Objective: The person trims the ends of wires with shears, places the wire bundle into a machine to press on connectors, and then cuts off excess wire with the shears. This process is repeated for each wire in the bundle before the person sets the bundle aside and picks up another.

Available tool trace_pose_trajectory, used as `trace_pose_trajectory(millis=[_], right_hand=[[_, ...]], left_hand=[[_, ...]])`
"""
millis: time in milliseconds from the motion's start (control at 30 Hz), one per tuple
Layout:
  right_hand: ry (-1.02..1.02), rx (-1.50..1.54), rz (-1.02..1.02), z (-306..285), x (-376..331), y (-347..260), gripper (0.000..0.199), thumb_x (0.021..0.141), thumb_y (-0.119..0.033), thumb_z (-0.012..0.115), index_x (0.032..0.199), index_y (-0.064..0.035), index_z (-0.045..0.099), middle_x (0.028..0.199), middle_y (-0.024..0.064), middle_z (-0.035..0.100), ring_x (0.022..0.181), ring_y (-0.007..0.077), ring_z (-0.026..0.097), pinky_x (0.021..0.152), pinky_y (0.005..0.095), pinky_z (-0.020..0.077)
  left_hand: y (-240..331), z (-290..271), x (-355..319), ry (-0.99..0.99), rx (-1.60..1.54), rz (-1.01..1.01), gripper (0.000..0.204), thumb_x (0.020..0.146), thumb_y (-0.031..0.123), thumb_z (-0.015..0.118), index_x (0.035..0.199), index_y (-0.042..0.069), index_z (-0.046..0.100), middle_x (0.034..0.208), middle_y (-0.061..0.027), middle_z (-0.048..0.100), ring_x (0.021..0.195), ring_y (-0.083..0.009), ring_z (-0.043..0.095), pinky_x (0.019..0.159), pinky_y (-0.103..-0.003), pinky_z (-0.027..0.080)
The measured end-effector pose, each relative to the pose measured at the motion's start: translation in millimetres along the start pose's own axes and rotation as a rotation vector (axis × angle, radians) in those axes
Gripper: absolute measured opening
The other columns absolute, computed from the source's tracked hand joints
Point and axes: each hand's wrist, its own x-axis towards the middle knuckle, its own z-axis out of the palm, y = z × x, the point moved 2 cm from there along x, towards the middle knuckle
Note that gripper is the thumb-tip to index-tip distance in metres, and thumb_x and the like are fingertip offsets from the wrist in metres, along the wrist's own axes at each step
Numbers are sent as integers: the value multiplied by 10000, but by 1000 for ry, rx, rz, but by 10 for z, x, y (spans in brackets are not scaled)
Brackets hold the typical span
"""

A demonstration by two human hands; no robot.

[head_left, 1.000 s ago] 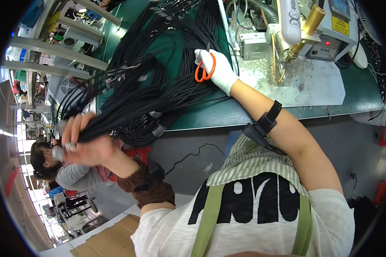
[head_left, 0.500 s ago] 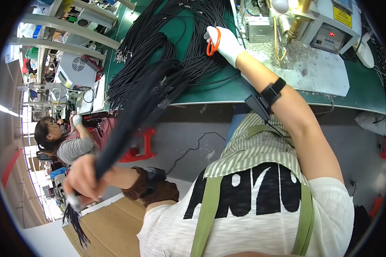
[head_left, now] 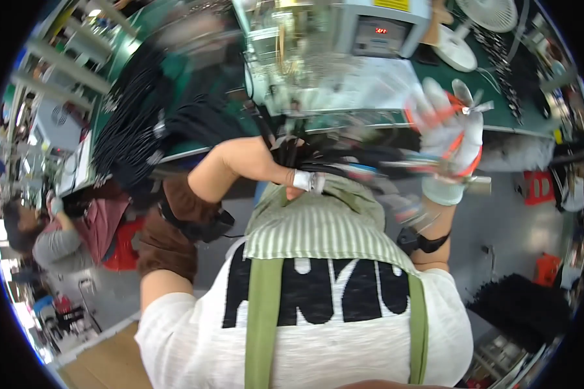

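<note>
At the table's front edge my left hand (head_left: 269,163) is closed round a bundle of black cables (head_left: 287,148). A white wrap covers its thumb tip. From there blurred strands (head_left: 360,170) with blue and red bits stretch toward my right hand. My right hand (head_left: 453,139), in a white glove, is raised on the right with orange-handled scissors (head_left: 464,162) looped on its fingers. The fingers are partly spread and smeared by motion. Whether the glove also touches the cable ends cannot be made out.
More black cables (head_left: 133,120) lie on the green table (head_left: 175,152) at left. Behind the hands stand a blurred machine with a white plate (head_left: 383,84), a grey control box (head_left: 376,32) and a white fan (head_left: 490,13). Another person (head_left: 65,243) sits at far left.
My left hand has brought the cable bundle from the lower left to the table's front edge. My right hand has left the cables on the table and moved right. The view has turned.
</note>
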Motion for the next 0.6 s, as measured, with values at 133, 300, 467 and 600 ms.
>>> trace_pose_trajectory(millis=[133, 300, 467, 600], right_hand=[[-21, 229, -83, -243, 283, 33, 437, 945, -211, 500, 1311, 8, 407, 1199, 181, 565, 1024, 193, 576, 886, 327, 468], [-38, -261, -58, -1117, 402, 341, 400, 927, -199, 528, 1258, 18, 465, 1184, 144, 583, 1016, 185, 578, 911, 302, 453], [-70, -719, -175, -1636, 387, 81, 349, 887, -146, 587, 1179, 37, 532, 1105, 108, 613, 991, 165, 583, 896, 293, 456], [-419, -858, 31, -1408, 259, 478, 373, 854, -47, 518, 1199, 92, 488, 1156, 173, 584, 1092, 220, 552, 966, 331, 415]], left_hand=[[-795, 271, 723, -792, -929, -905, 430, 736, 109, 739, 1112, -24, 579, 953, -114, 653, 780, -99, 621, 669, -267, 495], [-1195, 1182, 1151, -1026, -1117, -858, 491, 728, 67, 719, 1162, -50, 521, 881, -98, 662, 747, -102, 637, 659, -257, 507], [-1294, 1836, 1036, -1055, -1255, -765, 485, 739, 67, 708, 1161, -53, 500, 760, -77, 648, 663, -102, 630, 600, -248, 502], [-1247, 1741, 1123, -1232, -1251, -879, 543, 761, 80, 715, 1232, -26, 468, 729, -62, 632, 606, -103, 596, 559, -238, 485]])
